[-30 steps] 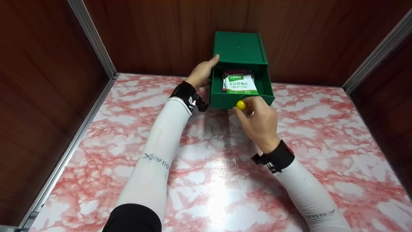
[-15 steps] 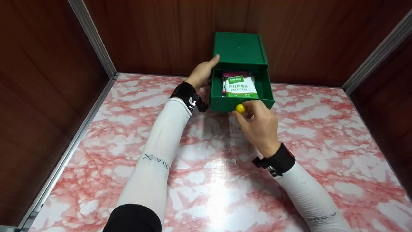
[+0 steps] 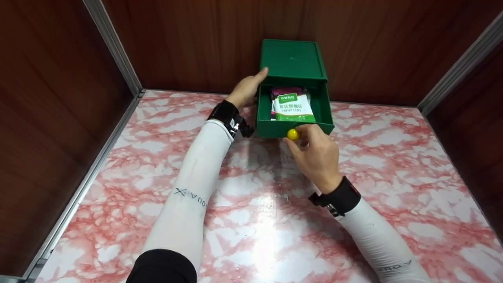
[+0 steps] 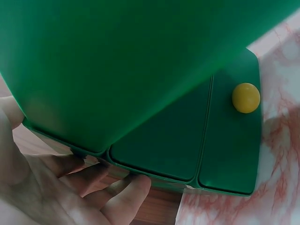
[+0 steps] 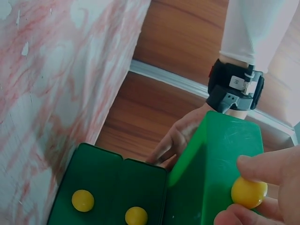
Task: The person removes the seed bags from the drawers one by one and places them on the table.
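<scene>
Drawer point(image 3: 270, 129): top one, green cabinet point(image 3: 291, 59), tabletop's point(image 3: 243, 220) 1 o'clock; packets point(image 3: 294, 108) inside.
R hand point(image 3: 317, 151): pinching yellow knob point(image 3: 292, 135), drawer's 6 o'clock.
L hand point(image 3: 246, 88): fingers uncurled vs. cabinet's 9 o'clock side, prob. steadying.
Lower drawers point(image 5: 101, 173): 2, both closed.
Pull-out: looks mostly done; knob not let go yet, packets still in; rest unclear.

Green cabinet point(image 3: 290, 59) on tabletop point(image 3: 393, 169) (red-marbled)
</scene>
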Available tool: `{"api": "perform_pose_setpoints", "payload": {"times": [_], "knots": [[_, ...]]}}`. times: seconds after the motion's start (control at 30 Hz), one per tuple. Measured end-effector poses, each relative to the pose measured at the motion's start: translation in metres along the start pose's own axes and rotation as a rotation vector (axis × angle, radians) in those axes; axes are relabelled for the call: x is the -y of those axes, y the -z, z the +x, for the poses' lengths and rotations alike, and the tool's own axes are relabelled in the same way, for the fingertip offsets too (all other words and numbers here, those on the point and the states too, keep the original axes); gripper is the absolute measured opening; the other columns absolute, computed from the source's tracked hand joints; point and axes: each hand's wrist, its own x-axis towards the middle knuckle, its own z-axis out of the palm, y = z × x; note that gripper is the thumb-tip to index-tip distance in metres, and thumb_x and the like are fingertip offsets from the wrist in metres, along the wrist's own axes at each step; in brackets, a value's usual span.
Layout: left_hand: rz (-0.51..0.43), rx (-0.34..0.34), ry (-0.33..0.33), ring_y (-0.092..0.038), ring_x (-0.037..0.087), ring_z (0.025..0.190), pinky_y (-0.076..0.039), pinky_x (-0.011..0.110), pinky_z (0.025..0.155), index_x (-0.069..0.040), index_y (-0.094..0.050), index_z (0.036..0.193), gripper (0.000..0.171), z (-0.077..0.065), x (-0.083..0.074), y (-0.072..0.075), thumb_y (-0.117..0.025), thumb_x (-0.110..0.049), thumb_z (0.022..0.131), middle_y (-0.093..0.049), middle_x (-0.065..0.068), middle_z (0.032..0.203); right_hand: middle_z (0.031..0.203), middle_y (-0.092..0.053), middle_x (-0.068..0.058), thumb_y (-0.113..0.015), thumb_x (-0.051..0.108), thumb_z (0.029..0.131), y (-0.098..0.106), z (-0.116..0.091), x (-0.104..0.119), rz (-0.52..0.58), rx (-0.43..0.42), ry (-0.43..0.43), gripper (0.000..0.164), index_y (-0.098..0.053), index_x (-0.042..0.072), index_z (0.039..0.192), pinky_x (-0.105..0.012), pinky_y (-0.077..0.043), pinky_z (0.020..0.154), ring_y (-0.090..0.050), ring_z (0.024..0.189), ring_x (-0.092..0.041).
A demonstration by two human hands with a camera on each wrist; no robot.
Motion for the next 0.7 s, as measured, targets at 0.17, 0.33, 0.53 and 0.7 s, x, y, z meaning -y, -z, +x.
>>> {"api": "perform_pose_setpoints", "payload": {"times": [0.17, 0.33, 0.53, 0.7], "knots": [[0.1, -0.021, -0.006, -0.055, 0.017, 0.147, -0.047, 0.03, 0.119, -0.008, -0.047, 0.169, 0.081, 0.001, 0.001, 0.001, -0.048, -0.067, 0.113, -0.052, 0.007, 0.168, 0.1, -0.073, -0.015, -0.095, 0.023, 0.093, 0.004, 0.001, 0.002, -0.004, 0.02, -0.018, 0.043, -0.068, 0.0, 0.118, -0.041, -0.064, 0.072, -0.069, 0.078, -0.027], [0.14, -0.05, -0.013, -0.052, 0.018, 0.149, -0.045, 0.032, 0.121, -0.008, -0.045, 0.17, 0.084, 0.001, 0.001, 0.002, -0.047, -0.068, 0.112, -0.049, 0.008, 0.171, 0.097, -0.075, -0.015, -0.089, 0.028, 0.099, 0.011, 0.005, 0.003, -0.01, 0.035, -0.014, 0.038, -0.069, 0.0, 0.115, -0.039, -0.061, 0.067, -0.068, 0.074, -0.026], [0.165, -0.078, -0.003, -0.048, 0.021, 0.154, -0.044, 0.031, 0.122, -0.006, -0.041, 0.172, 0.084, -0.002, -0.004, 0.003, -0.044, -0.067, 0.114, -0.045, 0.009, 0.174, 0.089, -0.076, -0.014, -0.083, 0.028, 0.104, 0.03, 0.018, 0.002, 0.016, 0.012, 0.044, 0.032, -0.07, -0.001, 0.108, -0.038, -0.058, 0.062, -0.069, 0.069, -0.024], [0.275, -0.244, -0.055, -0.051, 0.025, 0.152, -0.042, 0.03, 0.121, -0.001, -0.051, 0.163, 0.075, -0.008, -0.019, 0.01, -0.044, -0.059, 0.116, -0.053, 0.014, 0.167, 0.084, -0.076, -0.014, -0.082, 0.022, 0.105, 0.049, 0.045, -0.001, 0.029, 0.019, 0.039, 0.026, -0.073, -0.003, 0.105, -0.036, -0.054, 0.061, -0.069, 0.067, -0.023]]}}
